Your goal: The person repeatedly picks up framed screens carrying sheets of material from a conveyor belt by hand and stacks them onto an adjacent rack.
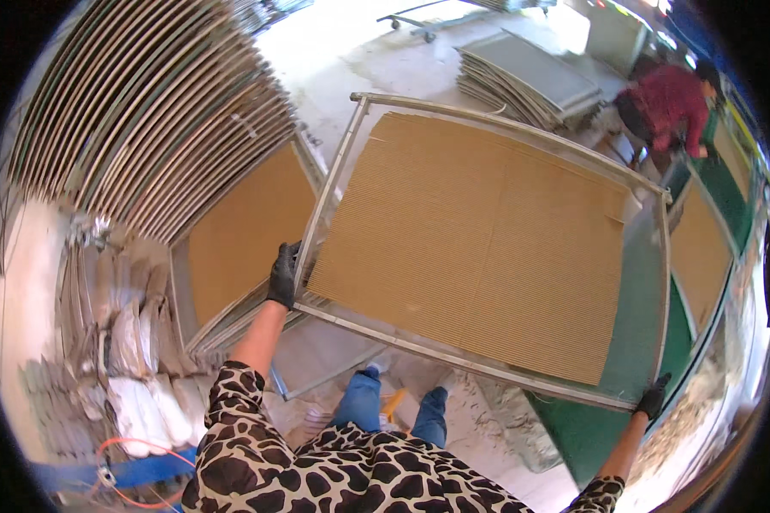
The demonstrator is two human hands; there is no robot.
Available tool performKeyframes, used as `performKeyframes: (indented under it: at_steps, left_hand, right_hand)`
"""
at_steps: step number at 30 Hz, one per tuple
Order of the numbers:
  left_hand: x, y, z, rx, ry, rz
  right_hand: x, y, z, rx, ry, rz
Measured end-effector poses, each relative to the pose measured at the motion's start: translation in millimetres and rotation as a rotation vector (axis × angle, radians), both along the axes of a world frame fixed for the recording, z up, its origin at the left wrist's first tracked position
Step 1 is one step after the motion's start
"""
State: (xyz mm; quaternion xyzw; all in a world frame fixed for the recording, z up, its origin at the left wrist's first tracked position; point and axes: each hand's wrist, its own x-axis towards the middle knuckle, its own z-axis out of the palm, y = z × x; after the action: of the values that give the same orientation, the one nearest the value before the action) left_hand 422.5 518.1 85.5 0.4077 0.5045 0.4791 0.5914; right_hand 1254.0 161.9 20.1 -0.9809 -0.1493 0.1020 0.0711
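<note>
My two hands, in dark gloves, hold up a wide framed screen (666, 274) in front of me, tilted with its right side lower. On its mesh lies a brown, finely ribbed sheet (475, 248), with a strip of greenish mesh showing to its right. My left hand (284, 275) is closed round the left side of the frame, near its lower left corner. At the lower right corner my right hand (653, 397) grips the frame; part of its fingers is hidden behind the edge.
A tall stack of similar frames (154, 111) rises at the left, above another screen with a brown sheet (248, 235). A green conveyor belt (573, 432) runs along the right, bearing more framed sheets (701, 256). A person (669, 104) bends beside it. Flat panels (530, 73) are piled at the back.
</note>
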Motion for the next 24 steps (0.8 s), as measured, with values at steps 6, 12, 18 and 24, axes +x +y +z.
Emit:
performKeyframes:
  at_steps: [6,12,18,24]
  left_hand:
    - [-106.0,-32.4,5.2,-0.068,-0.019,0.320]
    - [-278.2,-90.6,-24.6,0.025,-0.053,0.651]
    - [-457.9,-144.1,-31.0,0.052,0.085,0.867]
    - [-582.1,-127.5,-59.3,0.031,0.053,0.998]
  right_hand:
    - [-38.2,147.1,77.4,0.518,0.033,0.315]
    - [-213.7,340.0,91.5,-0.122,-0.366,0.869]
    - [-428.8,466.9,51.2,0.519,0.197,0.730]
    - [-608.4,557.8,35.9,0.324,0.240,0.663]
